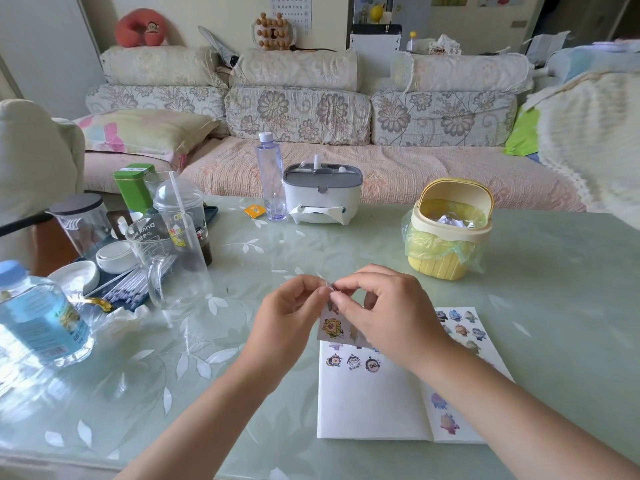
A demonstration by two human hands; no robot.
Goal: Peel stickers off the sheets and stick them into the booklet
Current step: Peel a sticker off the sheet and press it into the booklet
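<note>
Green glass-topped table (519, 306). Open booklet (367, 403) lies flat near the front edge, a few stickers on both pages. Yellow bin (450, 237) sits behind it, well apart. Left hand (291, 306) and right hand (388, 306) are raised over the booklet's top edge, both pinching the top of a small sticker sheet (330, 329).

Pale green worktop (519, 306), white leaf print; yellow bin (450, 251); white booklet (370, 403); green tin (133, 185); beige floral sofa (298, 112).
</note>
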